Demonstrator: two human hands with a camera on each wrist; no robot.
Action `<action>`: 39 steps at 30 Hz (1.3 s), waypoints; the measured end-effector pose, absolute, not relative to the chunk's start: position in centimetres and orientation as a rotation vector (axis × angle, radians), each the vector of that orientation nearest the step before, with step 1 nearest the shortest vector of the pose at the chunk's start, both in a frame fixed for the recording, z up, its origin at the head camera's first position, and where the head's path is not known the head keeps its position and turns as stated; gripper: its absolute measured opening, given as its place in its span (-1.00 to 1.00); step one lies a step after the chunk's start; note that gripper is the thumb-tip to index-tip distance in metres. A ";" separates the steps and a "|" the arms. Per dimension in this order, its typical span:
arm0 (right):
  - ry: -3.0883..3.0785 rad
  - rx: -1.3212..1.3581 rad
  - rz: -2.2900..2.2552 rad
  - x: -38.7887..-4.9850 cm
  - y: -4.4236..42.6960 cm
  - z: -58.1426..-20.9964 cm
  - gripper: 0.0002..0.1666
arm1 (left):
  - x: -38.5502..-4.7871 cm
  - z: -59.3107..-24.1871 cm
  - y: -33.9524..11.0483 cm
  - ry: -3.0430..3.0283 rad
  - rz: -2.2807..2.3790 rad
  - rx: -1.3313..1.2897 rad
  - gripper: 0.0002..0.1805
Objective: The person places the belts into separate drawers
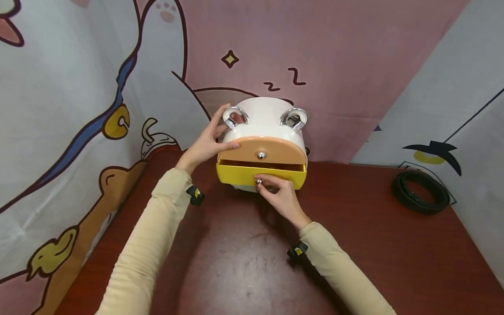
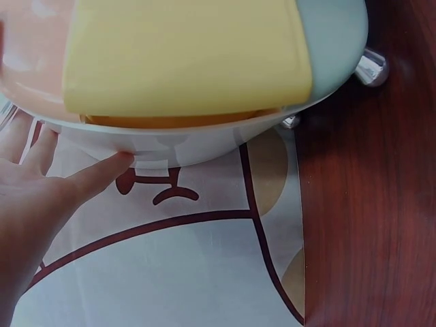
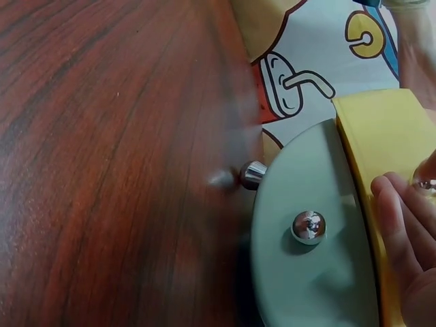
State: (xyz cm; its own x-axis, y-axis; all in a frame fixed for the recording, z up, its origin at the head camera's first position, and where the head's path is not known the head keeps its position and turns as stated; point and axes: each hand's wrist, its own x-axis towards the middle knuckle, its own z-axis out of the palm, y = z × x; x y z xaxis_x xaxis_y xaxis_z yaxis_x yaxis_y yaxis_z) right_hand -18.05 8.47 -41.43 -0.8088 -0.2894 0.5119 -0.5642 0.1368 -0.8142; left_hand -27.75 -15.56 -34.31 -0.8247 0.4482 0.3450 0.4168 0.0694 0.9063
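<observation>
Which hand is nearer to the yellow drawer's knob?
Right. The right hand is pinching the knob on the yellow drawer; the left hand is farther off, up by the cabinet's left side.

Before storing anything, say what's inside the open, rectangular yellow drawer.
Only a shadowed strip shows inside the yellow drawer; its front and the half-round orange panel above cover any contents.

In the head view, the yellow drawer (image 1: 236, 174), too dark inside to tell, hid most of the green drawer (image 3: 306, 170) by the right hand (image 1: 281, 197).
</observation>
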 end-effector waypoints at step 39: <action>-2.217 0.588 2.314 -21.9 9.2 -42.7 -0.70 | -25.2 -32.6 -14.5 2.393 1.920 0.873 0.07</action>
State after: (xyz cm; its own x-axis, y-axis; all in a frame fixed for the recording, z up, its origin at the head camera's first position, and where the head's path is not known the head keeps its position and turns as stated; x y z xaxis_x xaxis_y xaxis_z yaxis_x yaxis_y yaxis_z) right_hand -21.93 9.23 -42.69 -0.9283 -0.3273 0.1767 -0.1625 -0.0706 -0.9842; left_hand -25.21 -14.54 -32.65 -0.8490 0.3818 0.3653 0.4394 0.1261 0.8894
